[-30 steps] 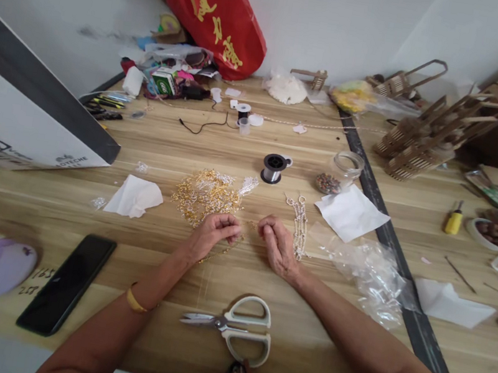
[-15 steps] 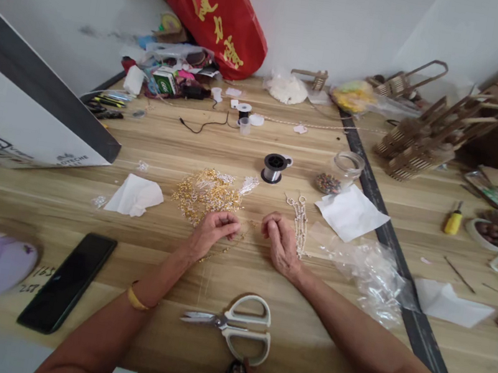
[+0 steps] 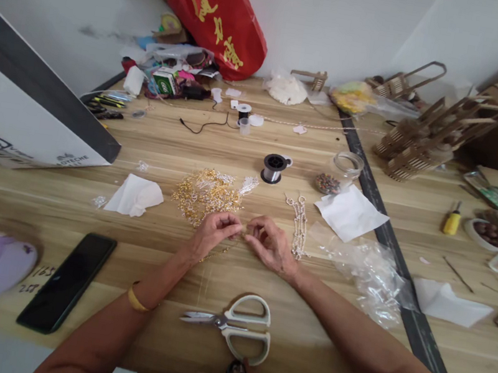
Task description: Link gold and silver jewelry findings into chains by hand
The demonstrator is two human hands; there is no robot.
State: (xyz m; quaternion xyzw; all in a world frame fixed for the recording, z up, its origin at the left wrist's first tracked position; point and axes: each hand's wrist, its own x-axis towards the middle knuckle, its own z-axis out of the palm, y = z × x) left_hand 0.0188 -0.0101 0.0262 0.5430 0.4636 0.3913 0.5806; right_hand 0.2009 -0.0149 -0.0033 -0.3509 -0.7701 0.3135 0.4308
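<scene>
Just in front of the pile of gold and silver beaded chains, my two hands meet almost fingertip to fingertip. My left hand is closed in a pinch on a thin gold beaded chain, whose loose end trails below it on the table. My right hand also pinches at this chain, thumb and forefinger together; the exact spot held is hidden and tiny. Right of that hand lie several silver beaded strands with rings at their tops. White-handled scissors rest slightly open, nearer to me.
Behind the hands stands a wire spool. A clear jar of beads lies beside white paper and crumpled clear plastic bags. On the left are a black phone, a paper scrap and a large box.
My right hand has moved left and opened from a curled fist into a pinch, its fingertips now beside those of my left hand. The left hand has hardly moved.
</scene>
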